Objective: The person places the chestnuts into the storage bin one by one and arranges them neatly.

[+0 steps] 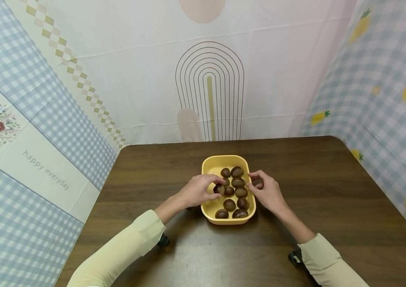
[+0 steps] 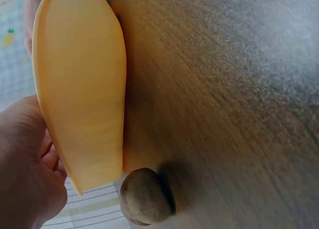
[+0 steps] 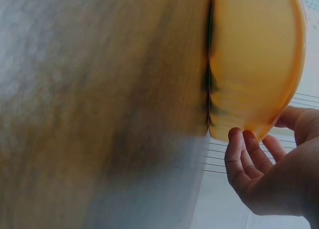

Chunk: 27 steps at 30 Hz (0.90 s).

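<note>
A yellow rectangular tray (image 1: 208, 209) sits on the table, with several shiny brown chestnuts standing in rough rows, mostly along its right side. My left hand (image 1: 199, 190) reaches over the tray's left rim, thumb and fingertips around a chestnut (image 1: 219, 189) inside. At the right rim, my right hand (image 1: 268, 192) holds the tray with thumb and fingers; the right wrist view has its fingertips (image 3: 234, 134) at the tray's outer wall (image 3: 254, 64). Another brown chestnut (image 2: 144, 196) lies on the table outside the tray in the left wrist view, mostly hidden below my left hand in the head view.
The dark wooden table (image 1: 203, 255) ends at a patterned cloth backdrop (image 1: 145, 87) behind the tray. Checked cloths hang at left (image 1: 45, 91) and right (image 1: 378, 91). A dark wrist device (image 1: 295, 258) sits at each cuff.
</note>
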Available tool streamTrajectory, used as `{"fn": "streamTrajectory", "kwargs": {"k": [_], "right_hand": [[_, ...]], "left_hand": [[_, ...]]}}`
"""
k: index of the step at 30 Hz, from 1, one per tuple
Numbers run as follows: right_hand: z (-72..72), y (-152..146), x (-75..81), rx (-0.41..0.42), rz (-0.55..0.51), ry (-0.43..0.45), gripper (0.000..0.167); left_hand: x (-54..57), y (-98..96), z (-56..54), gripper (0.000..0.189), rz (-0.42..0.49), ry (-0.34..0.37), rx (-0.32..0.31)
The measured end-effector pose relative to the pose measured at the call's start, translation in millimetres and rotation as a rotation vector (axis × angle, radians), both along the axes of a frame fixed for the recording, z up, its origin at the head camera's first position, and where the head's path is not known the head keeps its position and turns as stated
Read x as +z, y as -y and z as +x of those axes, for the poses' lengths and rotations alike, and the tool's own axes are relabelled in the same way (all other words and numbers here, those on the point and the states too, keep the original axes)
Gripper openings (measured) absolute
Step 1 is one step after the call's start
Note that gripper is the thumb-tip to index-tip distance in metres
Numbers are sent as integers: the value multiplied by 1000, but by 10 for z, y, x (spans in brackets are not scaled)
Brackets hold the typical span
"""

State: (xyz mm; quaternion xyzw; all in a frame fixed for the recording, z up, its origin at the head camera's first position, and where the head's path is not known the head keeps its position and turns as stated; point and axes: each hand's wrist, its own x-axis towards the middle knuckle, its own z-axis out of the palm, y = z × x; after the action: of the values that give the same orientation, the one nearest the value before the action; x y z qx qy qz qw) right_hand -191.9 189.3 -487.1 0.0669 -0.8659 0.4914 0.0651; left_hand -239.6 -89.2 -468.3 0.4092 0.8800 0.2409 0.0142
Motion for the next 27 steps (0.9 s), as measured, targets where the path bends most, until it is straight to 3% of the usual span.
{"fn": "streamTrajectory", "kwargs": {"k": [13,27], "right_hand": [[-4,-8,-11,1,5,-2,32],[-3,-8,-9,7,-3,-2,32]], "left_hand": [[31,-71,33,39,-165,-56,-25],[50,-99,68,38,-216,-56,-10]]}}
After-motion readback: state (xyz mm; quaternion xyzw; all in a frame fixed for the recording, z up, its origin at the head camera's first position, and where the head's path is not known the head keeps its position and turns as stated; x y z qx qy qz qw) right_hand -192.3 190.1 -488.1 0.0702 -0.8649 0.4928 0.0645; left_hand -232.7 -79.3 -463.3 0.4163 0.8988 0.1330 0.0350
